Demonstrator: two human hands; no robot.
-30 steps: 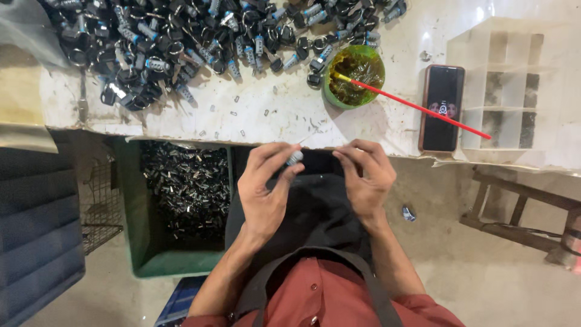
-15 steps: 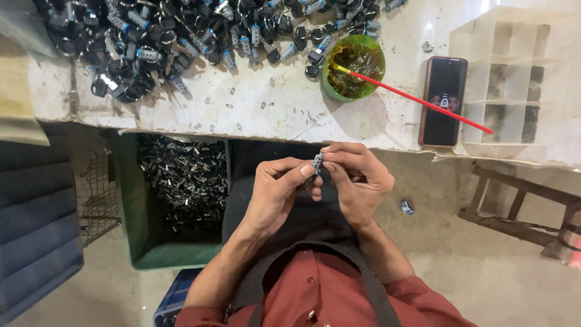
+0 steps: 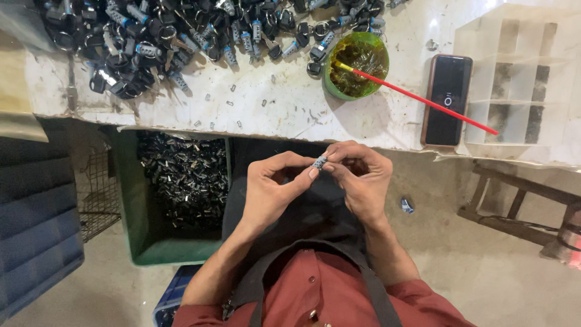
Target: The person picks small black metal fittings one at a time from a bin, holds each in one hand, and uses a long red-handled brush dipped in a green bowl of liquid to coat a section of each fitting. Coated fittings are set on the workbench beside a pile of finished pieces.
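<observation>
My left hand (image 3: pixel 273 192) and my right hand (image 3: pixel 358 178) meet over my lap, below the edge of the white worktable (image 3: pixel 266 103). Between their fingertips they pinch one small metal cylinder part (image 3: pixel 319 162) with a blue-grey band. Both hands grip it, the left from the left side and the right from above and right. On the table above lies a large pile of similar dark metal parts and rings (image 3: pixel 163 36).
A green cup (image 3: pixel 356 65) with a red stick (image 3: pixel 423 100) stands on the table beside a dark phone (image 3: pixel 446 100) and a white compartment box (image 3: pixel 520 79). A green crate (image 3: pixel 175 242) of dark metal pieces sits under the table at left. One small part (image 3: pixel 407 206) lies on the floor.
My hands have come together from slightly apart and now hold the small part between them a little lower and to the right. The view has shifted slightly downward.
</observation>
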